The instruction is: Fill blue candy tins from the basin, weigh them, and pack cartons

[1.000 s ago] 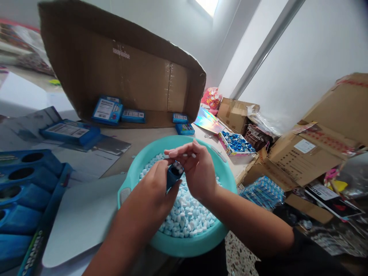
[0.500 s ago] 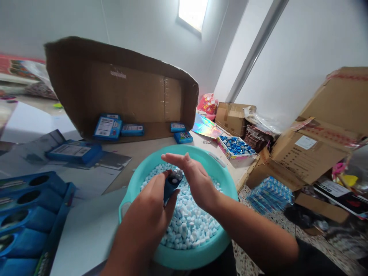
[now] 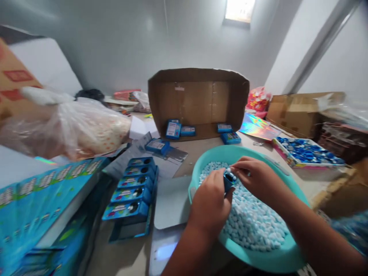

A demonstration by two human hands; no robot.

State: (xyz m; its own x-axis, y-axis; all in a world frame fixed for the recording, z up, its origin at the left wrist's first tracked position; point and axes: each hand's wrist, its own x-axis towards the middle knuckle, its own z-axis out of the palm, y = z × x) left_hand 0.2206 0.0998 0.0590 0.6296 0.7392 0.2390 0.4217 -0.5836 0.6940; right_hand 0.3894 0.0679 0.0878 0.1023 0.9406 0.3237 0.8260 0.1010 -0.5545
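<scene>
My left hand (image 3: 211, 197) is wrapped round a small blue container (image 3: 229, 181), held over the teal basin (image 3: 287, 258). The container's mouth faces up, and white pieces show at its rim. At that mouth the fingertips of my right hand (image 3: 257, 176) are pinched together; a white piece shows beside them, but whether they grip it is unclear. Small white and pale blue tablet-like candies (image 3: 253, 222) fill much of the basin.
Left of the basin stand blue boxes with round holes (image 3: 133, 191). Behind it, an open cardboard box (image 3: 198, 101) holds several small blue packs. A tray of shiny blue pieces (image 3: 310, 151) lies right; a clear plastic bag (image 3: 94, 122) and blue printed cartons (image 3: 51, 191) lie left.
The view has swung left, so things appear farther right. My right hand has gone from stretched flat beside the container to a pinch at its mouth. My left hand keeps hold of the container.
</scene>
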